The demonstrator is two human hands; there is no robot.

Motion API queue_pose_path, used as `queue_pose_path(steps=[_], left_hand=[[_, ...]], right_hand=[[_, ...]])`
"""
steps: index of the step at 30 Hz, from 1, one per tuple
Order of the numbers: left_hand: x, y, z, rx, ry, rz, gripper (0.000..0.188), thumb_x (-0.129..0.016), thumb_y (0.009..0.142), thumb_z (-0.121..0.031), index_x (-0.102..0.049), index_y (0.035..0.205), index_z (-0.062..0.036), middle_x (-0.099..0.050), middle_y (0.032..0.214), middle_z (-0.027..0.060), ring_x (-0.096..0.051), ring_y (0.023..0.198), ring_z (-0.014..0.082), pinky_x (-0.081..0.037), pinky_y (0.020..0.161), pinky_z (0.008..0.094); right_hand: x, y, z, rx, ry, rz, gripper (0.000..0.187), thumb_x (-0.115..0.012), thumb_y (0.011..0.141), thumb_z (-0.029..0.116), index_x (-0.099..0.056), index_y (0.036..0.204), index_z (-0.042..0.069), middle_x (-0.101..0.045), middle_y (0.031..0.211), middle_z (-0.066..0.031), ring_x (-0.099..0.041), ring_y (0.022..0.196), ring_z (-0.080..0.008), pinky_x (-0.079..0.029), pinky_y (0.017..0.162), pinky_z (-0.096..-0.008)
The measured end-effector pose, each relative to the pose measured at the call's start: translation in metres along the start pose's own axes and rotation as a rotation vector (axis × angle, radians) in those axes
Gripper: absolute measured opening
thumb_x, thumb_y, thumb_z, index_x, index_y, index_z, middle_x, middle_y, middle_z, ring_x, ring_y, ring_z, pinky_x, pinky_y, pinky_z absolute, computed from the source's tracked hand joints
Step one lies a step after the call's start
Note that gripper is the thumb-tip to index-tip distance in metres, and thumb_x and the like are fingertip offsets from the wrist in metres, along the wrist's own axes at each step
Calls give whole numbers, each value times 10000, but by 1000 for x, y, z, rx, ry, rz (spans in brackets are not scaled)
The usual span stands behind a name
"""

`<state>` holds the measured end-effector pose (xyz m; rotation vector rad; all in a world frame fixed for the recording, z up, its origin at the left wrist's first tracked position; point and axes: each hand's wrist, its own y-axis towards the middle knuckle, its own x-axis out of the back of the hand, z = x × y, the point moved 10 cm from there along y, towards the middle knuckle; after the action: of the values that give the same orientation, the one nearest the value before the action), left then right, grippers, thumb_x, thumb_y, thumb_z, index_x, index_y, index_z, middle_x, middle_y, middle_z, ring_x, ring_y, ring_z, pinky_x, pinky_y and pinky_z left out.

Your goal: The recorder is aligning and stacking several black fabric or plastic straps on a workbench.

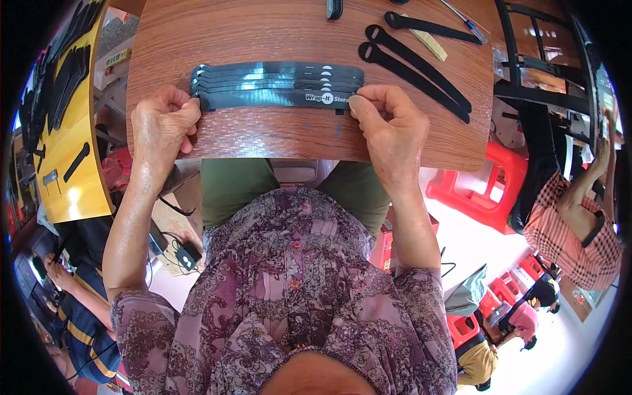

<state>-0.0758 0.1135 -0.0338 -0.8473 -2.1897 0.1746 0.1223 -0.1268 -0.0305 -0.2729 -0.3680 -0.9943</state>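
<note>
A row of several black straps (pixel 263 85), overlapping like steps with glossy faces and white print, lies across the front part of the wooden table (pixel 250 138). My left hand (pixel 161 122) pinches the left end of the nearest strap between thumb and fingers. At the right end, my right hand (pixel 394 122) grips the same strap, its thumb on top. Three loose black straps with round looped ends lie to the right: one strap (pixel 431 27) farther back, and a pair of straps (pixel 415 76) side by side.
Partly under the far strap is a beige strip (pixel 428 41). A thin tool with a clear blue handle (pixel 473 29) lies at the back right. A small dark bundle (pixel 334 8) sits at the far edge. Beside the table are a yellow table (pixel 72 191), a red stool (pixel 484 194) and other people.
</note>
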Motion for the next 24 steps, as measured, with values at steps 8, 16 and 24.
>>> queue_pose_path(steps=[8, 16, 24], left_hand=[[-1, 0, -1, 5, -12, 8, 136, -632, 824, -108, -610, 751, 4, -574, 540, 31, -493, 378, 62, -351, 329, 208], [-1, 2, 4, 15, -4, 7, 138, -633, 827, -113, -615, 751, 1, -576, 537, 29, -499, 378, 59, -356, 331, 207], [-2, 2, 3, 14, -25, 20, 136, -634, 826, -108, -619, 756, 8, -580, 539, 35, -497, 376, 61, -359, 330, 212]], right_hand=[[1, 0, 4, 5, -45, -7, 99, -673, 810, 37, -655, 888, -21, -636, 727, -14, -553, 642, -55, -439, 574, -193], [1, 1, 5, 17, -61, 1, 98, -668, 810, 29, -654, 891, -26, -641, 744, -20, -561, 660, -58, -449, 594, -194], [0, 1, 2, -3, -39, -3, 107, -675, 803, 20, -650, 894, -30, -645, 756, -26, -570, 674, -62, -458, 609, -196]])
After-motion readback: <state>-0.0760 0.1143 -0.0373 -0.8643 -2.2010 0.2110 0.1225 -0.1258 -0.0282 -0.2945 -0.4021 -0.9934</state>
